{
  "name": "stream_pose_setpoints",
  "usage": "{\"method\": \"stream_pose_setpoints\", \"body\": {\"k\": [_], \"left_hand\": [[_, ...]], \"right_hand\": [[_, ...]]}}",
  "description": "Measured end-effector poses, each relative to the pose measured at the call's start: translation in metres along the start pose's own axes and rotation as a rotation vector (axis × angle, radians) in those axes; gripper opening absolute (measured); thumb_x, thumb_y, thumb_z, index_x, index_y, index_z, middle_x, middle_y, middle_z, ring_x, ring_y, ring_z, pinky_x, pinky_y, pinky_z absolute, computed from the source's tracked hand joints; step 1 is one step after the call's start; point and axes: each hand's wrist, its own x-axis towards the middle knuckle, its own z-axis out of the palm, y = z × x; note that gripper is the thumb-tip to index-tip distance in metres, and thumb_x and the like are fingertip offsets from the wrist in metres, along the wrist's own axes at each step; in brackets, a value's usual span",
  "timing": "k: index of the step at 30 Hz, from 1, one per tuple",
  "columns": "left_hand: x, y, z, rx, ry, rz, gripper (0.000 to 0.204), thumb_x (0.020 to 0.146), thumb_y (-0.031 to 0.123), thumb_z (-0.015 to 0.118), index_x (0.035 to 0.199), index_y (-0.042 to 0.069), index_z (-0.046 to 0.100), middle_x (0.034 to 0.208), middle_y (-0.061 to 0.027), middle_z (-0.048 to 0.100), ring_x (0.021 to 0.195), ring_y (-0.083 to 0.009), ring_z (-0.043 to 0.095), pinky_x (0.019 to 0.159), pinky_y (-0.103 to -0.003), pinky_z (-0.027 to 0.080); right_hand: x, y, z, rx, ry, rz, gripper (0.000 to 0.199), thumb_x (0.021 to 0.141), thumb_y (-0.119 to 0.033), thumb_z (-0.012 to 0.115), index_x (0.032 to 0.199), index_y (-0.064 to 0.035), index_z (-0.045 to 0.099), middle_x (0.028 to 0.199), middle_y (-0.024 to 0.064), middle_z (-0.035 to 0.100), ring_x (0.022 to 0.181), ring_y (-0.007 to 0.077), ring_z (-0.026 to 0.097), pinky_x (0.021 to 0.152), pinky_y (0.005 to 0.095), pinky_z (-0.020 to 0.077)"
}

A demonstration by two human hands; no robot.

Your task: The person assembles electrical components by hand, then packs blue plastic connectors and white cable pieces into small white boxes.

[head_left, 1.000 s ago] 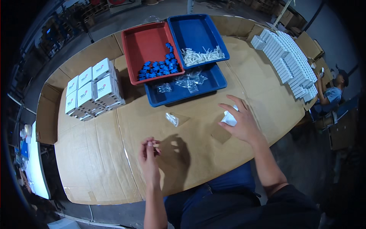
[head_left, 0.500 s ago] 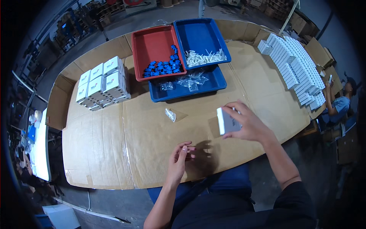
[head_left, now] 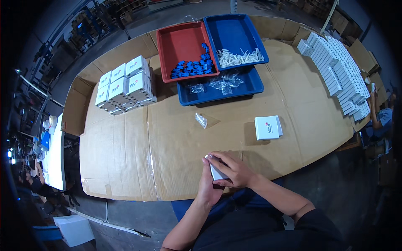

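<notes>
Near the table's front edge, both my hands are closed around a small white box [head_left: 217, 172]. My left hand [head_left: 208, 184] grips its left side, while my right hand [head_left: 235, 169] wraps over it from the right, covering much of it. Ahead and to the right, a white box [head_left: 266, 128] with a small red mark lies on the cardboard; a second box edge seems to show from beneath it. A clear plastic bag [head_left: 201, 121] with white pieces inside rests in front of the trays.
A red tray [head_left: 164, 50] holds blue clips; beside it, a blue tray [head_left: 232, 31] holds white plugs. A lower blue tray [head_left: 197, 100] contains clear bags. Stacked white boxes [head_left: 125, 85] stand at left, with rows of boxes [head_left: 339, 71] at right. A person [head_left: 383, 119] sits beyond.
My right hand has left a white box on the table and come back to my left hand. Both hands now hold another box. The whole view has shifted slightly.
</notes>
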Motion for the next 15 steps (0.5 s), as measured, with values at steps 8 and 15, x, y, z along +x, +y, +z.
{"method": "stream_pose_setpoints", "body": {"k": [8,15], "left_hand": [[-0.001,0.001,-0.016,-0.001,0.035,0.088,0.069,0.108,0.068,0.033,0.148,0.015,0.049,0.137,-0.0058,0.06,0.124,-0.0207,0.062,0.101,-0.038,0.055],[0.001,0.001,-0.015,-0.099,0.093,0.068,0.068,0.109,0.066,0.03,0.149,0.014,0.049,0.139,-0.0094,0.061,0.126,-0.0237,0.061,0.108,-0.041,0.05]], "right_hand": [[0.003,0.013,0.027,0.078,0.04,-0.105,0.068,0.098,-0.041,0.069,0.142,0.0091,0.056,0.146,0.029,0.053,0.132,0.0451,0.057,0.111,0.0501,0.0464],[0.002,0.009,0.026,0.206,0.079,-0.009,0.062,0.101,-0.031,0.067,0.144,0.0101,0.053,0.146,0.0284,0.053,0.133,0.0433,0.055,0.113,0.0473,0.0441]]}}
